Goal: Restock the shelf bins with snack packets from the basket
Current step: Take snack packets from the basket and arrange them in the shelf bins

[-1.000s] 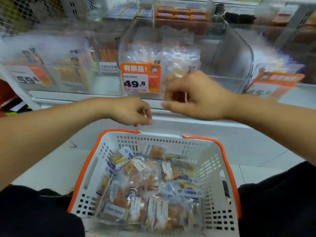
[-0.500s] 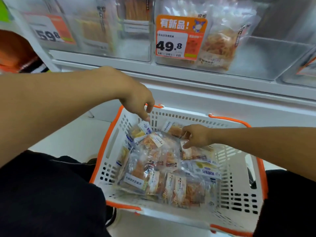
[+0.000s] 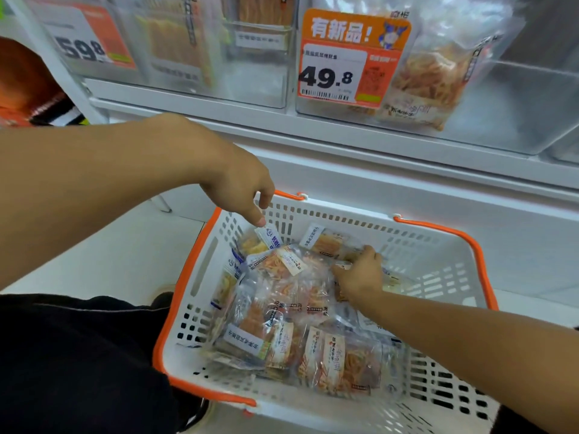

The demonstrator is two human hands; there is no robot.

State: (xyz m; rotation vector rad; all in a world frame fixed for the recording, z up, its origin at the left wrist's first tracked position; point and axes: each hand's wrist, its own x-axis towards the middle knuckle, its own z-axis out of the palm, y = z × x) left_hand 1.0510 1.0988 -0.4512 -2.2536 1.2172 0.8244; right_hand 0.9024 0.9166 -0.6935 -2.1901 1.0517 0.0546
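Orange price tag reading 49.8 on a clear bin front, second price tag reading 59.8 at upper left, pale floor, black trousers

A shop aisle: price tag on clear shelf bins, orange-rimmed shopping basket.
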